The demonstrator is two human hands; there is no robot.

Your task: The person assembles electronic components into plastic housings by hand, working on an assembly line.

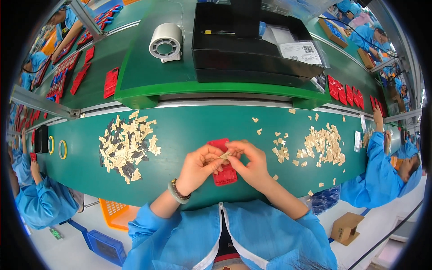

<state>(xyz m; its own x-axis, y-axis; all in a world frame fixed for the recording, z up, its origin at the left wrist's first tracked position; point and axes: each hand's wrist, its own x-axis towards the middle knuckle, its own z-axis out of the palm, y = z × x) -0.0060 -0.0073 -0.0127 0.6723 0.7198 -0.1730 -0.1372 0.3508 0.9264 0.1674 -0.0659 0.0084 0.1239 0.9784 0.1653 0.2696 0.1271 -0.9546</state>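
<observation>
Both of my hands meet in front of me over a red rectangular plastic part (223,177) lying on the green table. Between the fingertips of my left hand (200,165) and my right hand (250,163) is a small beige strip (225,155), pinched from both sides. My fingers cover the middle of the red part; its top and bottom ends show. To the left lies a heap of small beige and black pieces (127,146). On the right a heap of small beige pieces (325,145) spreads out, with several strays (281,153) nearer my right hand.
A green-edged shelf (216,88) behind the table carries a black bin (256,74) and a white fan-like roll (165,41). Yellow tape rings (62,149) lie far left. Red parts (111,82) sit on the belt beyond. Co-workers in blue (373,168) sit at both sides.
</observation>
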